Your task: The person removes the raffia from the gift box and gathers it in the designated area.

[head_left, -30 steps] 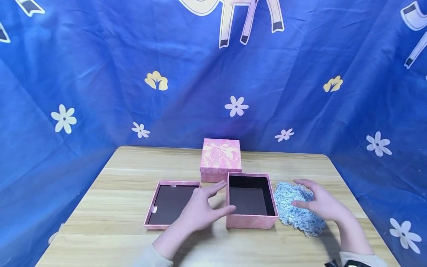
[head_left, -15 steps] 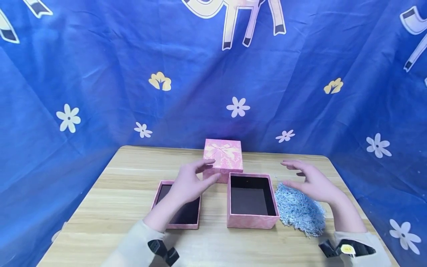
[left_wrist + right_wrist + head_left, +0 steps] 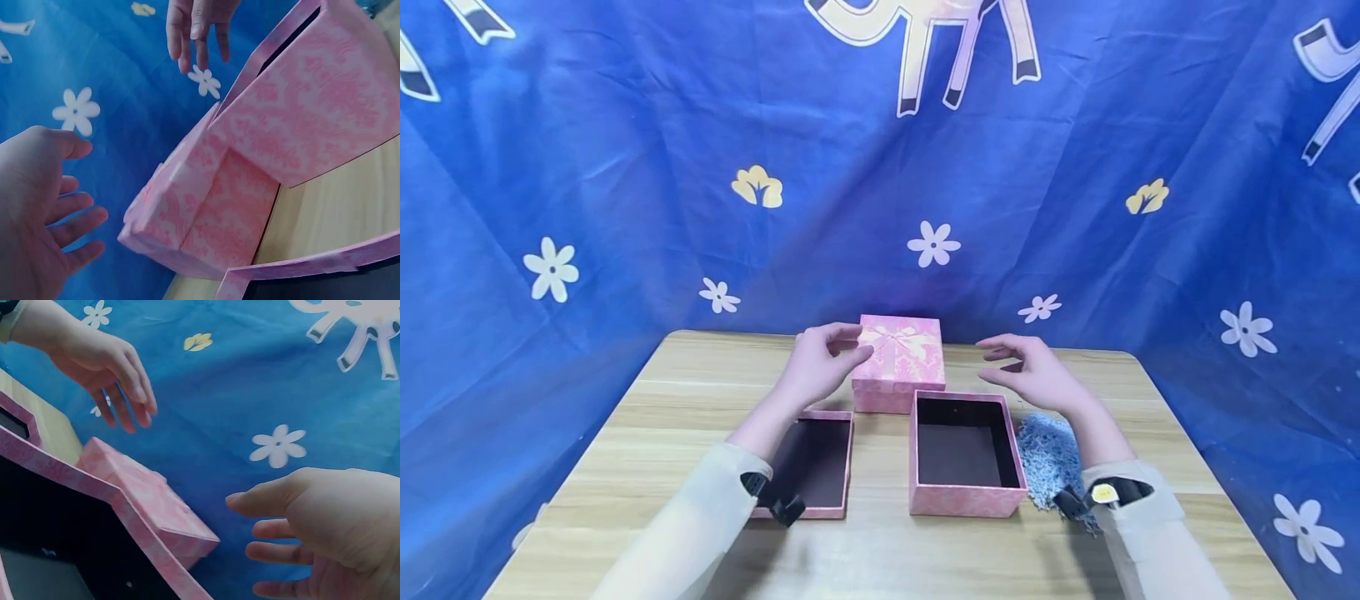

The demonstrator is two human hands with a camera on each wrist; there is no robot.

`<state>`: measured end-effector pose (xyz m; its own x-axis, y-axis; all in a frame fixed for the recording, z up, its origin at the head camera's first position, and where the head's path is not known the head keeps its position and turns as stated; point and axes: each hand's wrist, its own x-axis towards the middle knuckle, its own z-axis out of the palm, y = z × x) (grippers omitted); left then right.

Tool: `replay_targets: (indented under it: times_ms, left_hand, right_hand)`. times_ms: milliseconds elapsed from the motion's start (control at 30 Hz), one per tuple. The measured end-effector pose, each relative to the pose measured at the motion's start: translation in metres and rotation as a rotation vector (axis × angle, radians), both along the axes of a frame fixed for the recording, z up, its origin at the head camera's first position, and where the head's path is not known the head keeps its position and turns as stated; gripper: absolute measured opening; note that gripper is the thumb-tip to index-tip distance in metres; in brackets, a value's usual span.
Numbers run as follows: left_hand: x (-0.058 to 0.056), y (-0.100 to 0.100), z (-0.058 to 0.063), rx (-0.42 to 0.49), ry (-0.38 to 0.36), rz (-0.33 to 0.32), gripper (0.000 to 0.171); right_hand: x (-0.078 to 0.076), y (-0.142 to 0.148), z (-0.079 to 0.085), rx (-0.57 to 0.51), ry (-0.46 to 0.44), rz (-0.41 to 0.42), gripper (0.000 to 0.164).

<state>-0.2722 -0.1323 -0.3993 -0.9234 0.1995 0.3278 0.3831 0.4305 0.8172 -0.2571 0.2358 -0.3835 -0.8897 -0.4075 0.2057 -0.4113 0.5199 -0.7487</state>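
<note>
A closed pink gift box [image 3: 898, 358] with a pale ribbon bow printed on its lid stands at the back middle of the table. Close by its left side is my left hand [image 3: 822, 362], fingers loosely bent with a gap to the thumb, holding nothing. My right hand [image 3: 1026, 371] hovers to the right of that box, fingers spread from the thumb, also with nothing in it. In the left wrist view, the left hand [image 3: 37, 219] appears apart from the closed box [image 3: 181, 206]. The right wrist view shows the right hand [image 3: 325, 531] likewise apart from it.
An open pink box [image 3: 967, 500] with a black inside stands in front of the closed one. To its left lies an upturned lid [image 3: 820, 467], partly behind the left arm. Blue shredded paper [image 3: 1047, 458] lies right of the open box, under the right forearm.
Both hands have moved away from the front boxes and shredded paper, forward to the back of the table. They now flank the closed gift box, and the right hand has shifted left.
</note>
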Motion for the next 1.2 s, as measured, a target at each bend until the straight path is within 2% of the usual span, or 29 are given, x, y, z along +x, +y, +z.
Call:
replay_targets:
  times_ms: [133, 233, 400, 600, 767, 867, 1067, 1200]
  left_hand:
    - [-0.019, -0.004, -0.004, 0.009, -0.089, -0.001, 0.051]
    - [-0.032, -0.007, -0.012, 0.021, -0.152, -0.009, 0.054]
    - [-0.045, -0.008, -0.027, 0.091, -0.246, -0.034, 0.053]
    - [-0.051, -0.004, -0.038, 0.249, -0.369, -0.053, 0.050]
    - [-0.054, -0.004, -0.043, 0.304, -0.478, -0.051, 0.049]
    - [-0.056, -0.005, -0.046, 0.320, -0.542, -0.048, 0.048]
    - [-0.058, -0.006, -0.048, 0.287, -0.544, -0.022, 0.049]
    - [-0.059, -0.005, -0.047, 0.313, -0.533, -0.023, 0.049]
  right_hand:
    - [-0.018, -0.019, -0.007, -0.058, -0.054, -0.014, 0.043]
    - [-0.032, -0.029, -0.018, -0.129, -0.119, -0.043, 0.043]
    - [-0.050, -0.042, -0.035, -0.271, -0.227, -0.106, 0.045]
    - [-0.062, -0.052, -0.048, -0.408, -0.365, -0.183, 0.046]
    - [-0.069, -0.058, -0.056, -0.400, -0.500, -0.150, 0.046]
    - [-0.072, -0.061, -0.058, -0.376, -0.539, -0.131, 0.044]
    - [-0.074, -0.063, -0.060, -0.394, -0.568, -0.158, 0.042]
    - [-0.076, -0.064, -0.060, -0.450, -0.586, -0.151, 0.041]
